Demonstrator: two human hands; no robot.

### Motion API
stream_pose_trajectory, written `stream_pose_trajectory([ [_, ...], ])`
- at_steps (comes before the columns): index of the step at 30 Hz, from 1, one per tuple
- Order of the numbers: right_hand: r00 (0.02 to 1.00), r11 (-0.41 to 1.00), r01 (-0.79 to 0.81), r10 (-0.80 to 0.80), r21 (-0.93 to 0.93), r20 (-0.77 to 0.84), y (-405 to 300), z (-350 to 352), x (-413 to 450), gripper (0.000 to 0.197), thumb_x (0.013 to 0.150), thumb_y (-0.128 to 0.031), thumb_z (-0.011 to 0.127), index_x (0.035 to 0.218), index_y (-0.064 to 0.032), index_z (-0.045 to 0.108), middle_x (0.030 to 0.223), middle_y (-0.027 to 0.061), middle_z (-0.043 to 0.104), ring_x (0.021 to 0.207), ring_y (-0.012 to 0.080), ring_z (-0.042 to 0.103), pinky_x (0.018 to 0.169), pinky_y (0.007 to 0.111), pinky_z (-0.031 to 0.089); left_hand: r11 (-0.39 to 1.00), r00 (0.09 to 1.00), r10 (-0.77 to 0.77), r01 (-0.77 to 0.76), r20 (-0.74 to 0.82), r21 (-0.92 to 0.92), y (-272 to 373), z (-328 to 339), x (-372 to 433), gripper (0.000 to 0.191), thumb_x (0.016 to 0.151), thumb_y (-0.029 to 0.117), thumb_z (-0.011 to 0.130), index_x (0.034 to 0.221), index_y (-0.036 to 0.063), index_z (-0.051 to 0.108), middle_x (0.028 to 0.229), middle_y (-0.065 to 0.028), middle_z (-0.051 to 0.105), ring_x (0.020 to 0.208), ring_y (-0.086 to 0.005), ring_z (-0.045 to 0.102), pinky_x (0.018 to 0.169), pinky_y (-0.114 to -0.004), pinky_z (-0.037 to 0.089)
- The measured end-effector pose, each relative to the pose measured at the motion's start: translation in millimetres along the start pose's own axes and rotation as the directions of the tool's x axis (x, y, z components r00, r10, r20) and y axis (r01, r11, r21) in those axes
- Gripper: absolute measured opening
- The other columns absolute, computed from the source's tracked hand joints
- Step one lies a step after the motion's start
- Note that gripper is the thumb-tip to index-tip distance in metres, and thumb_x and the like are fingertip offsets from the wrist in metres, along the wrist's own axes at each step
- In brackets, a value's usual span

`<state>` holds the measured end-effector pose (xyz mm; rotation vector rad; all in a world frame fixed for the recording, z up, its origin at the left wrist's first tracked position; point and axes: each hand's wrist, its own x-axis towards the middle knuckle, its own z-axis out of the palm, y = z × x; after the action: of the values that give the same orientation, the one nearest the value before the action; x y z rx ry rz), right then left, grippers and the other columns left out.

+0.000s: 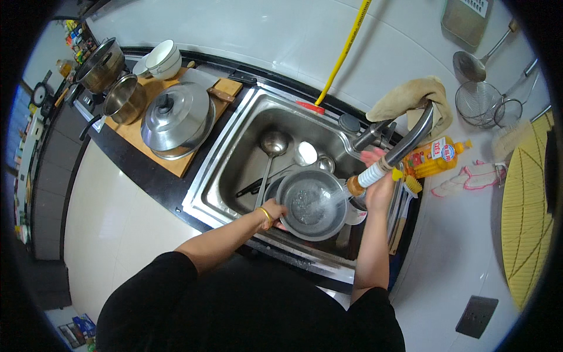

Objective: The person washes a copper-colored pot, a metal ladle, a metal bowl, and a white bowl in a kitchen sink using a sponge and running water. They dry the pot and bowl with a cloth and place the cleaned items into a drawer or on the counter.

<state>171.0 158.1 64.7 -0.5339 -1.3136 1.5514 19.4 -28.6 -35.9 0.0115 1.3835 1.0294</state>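
My left hand (276, 212) grips the left rim of a round grey metal basin (290, 215) over the near part of the sink. Water runs into the basin from a faucet (411, 136) with a white ribbed extension (371, 175) and a brown nozzle end (354, 186). Behind that extension is my right hand (381, 193), fingers stretched toward the faucet's base and slightly blurred; the faucet covers part of it. In the steel sink (239, 145) beyond the basin lie a large ladle (274, 143), a white-looking ladle (305, 154) and a small metal bowl-shaped piece (325, 163).
Left of the sink, a wooden board (182, 165) carries a lidded pan (176, 116), a saucepan (125, 100) and stacked bowls (163, 59). A knife handle (221, 94) lies near the sink. Rightward are a yellow detergent bottle (433, 157), brush (412, 185) and hanging strainer (478, 103).
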Motion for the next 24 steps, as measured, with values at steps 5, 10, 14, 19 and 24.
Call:
stream_pose_trajectory([
  [5,0.987,0.989,0.009,0.015,-0.148,0.157,14.2,48.2,-19.6,0.069,0.083,-0.058,0.01,0.104,-0.0004,0.041,0.093,0.013,0.056,0.085,0.0185,0.053,0.08,0.031,0.039,1.0,1.0,-0.002,0.002,-0.015,0.028,-6.3,-25.0,9.5,0.043,0.069,-0.001,0.051,0.108,-0.0064,0.035,0.087,-0.0191,0.05,0.067,-0.0334,0.058,0.048,-0.043,0.054],
  [10,0.997,0.973,-0.033,0.05,-0.227,0.066,40.5,81.1,-2.0,0.063,0.085,-0.053,0.018,0.116,-0.0014,0.037,0.102,0.0132,0.053,0.095,0.019,0.05,0.087,0.031,0.036,0.999,1.0,0.008,-0.008,-0.01,0.031,1.6,-50.8,6.5,0.027,0.068,-0.002,0.05,0.09,-0.0143,0.043,0.074,-0.0205,0.053,0.055,-0.0322,0.058,0.045,-0.038,0.053],
  [14,0.992,0.921,-0.124,0.1,-0.37,-0.083,74.2,53.4,-20.6,0.06,0.085,-0.047,0.032,0.124,-0.0016,0.03,0.119,0.0136,0.041,0.109,0.0216,0.04,0.092,0.034,0.031,0.988,0.99,-0.131,0.127,0.042,0.086,14.6,-77.3,12.2,0.023,0.07,0.004,0.048,0.086,-0.0124,0.047,0.071,-0.025,0.057,0.05,-0.0229,0.058,0.042,-0.027,0.05],
  [19,0.729,0.708,-0.675,0.595,-0.207,-0.34,111.2,34.5,-96.6,0.066,0.078,-0.037,0.057,0.128,-0.0071,0.026,0.13,0.0114,0.03,0.116,0.0268,0.032,0.093,0.041,0.028,0.938,0.926,-0.342,0.347,0.159,-0.001,28.0,-94.1,37.5,0.029,0.076,0.011,0.04,0.091,-0.0134,0.044,0.081,-0.0305,0.055,0.053,-0.0221,0.059,0.043,-0.024,0.05],
  [24,0.6,0.629,-0.739,0.778,0.241,-0.187,167.4,15.4,-77.1,0.027,0.066,-0.023,0.056,0.089,-0.0091,0.05,0.084,0.0052,0.054,0.073,0.0247,0.05,0.07,0.048,0.037,0.974,0.972,-0.227,0.225,0.069,0.026,45.4,-71.1,33.1,0.029,0.078,0.015,0.041,0.094,-0.0086,0.045,0.089,-0.0259,0.056,0.063,-0.0281,0.059,0.051,-0.036,0.051],
])
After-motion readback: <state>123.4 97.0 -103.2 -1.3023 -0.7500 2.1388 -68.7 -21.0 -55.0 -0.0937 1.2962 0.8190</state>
